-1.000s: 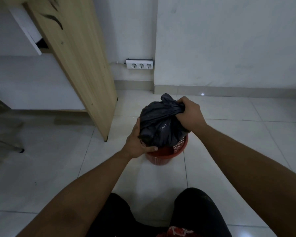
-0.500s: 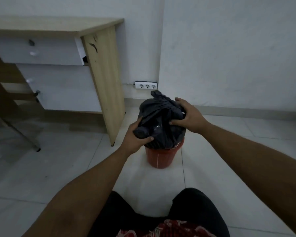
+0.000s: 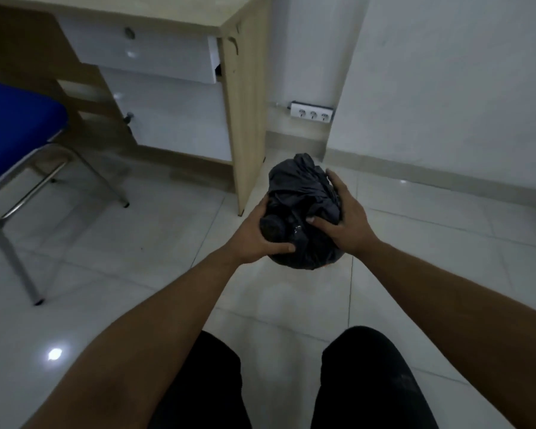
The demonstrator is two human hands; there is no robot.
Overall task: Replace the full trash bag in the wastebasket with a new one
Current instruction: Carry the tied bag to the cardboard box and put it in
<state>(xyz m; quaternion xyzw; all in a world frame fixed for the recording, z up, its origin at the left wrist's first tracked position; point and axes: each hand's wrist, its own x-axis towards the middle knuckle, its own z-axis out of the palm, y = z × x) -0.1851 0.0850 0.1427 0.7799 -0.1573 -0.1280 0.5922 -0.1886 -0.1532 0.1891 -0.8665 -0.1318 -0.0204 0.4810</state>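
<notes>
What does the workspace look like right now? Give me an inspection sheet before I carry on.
Surface: pale tiled floor, glossy, with a light reflection at lower left.
Job's things: full black trash bag held up between both hands; the wastebasket is hidden behind it except a red sliver under the bag; new bag not seen.
Clutter: nothing seen.
Hands: left hand grips the bag's left side; right hand grips its right side.
Cables: a thin cord runs into the power strip on the wall.
Surroundings: wooden desk with drawers, blue chair, white walls.

Bag (image 3: 300,212) right of desk (image 3: 245,88)
</notes>
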